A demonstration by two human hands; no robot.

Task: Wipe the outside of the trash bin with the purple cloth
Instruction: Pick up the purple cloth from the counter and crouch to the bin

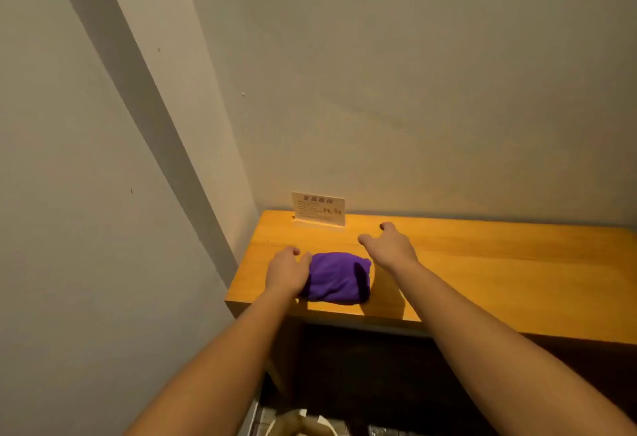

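A bunched purple cloth lies near the front left corner of a wooden table. My left hand rests against the cloth's left side, fingers spread and touching it without closing on it. My right hand hovers just behind and right of the cloth, fingers apart, holding nothing. At the bottom edge, below the table, part of a light rim with a pale liner shows between my forearms; it may be the trash bin, mostly out of frame.
A small standing sign card sits at the table's back edge against the wall. Grey walls meet in a corner left of the table. Under the tabletop the space is dark.
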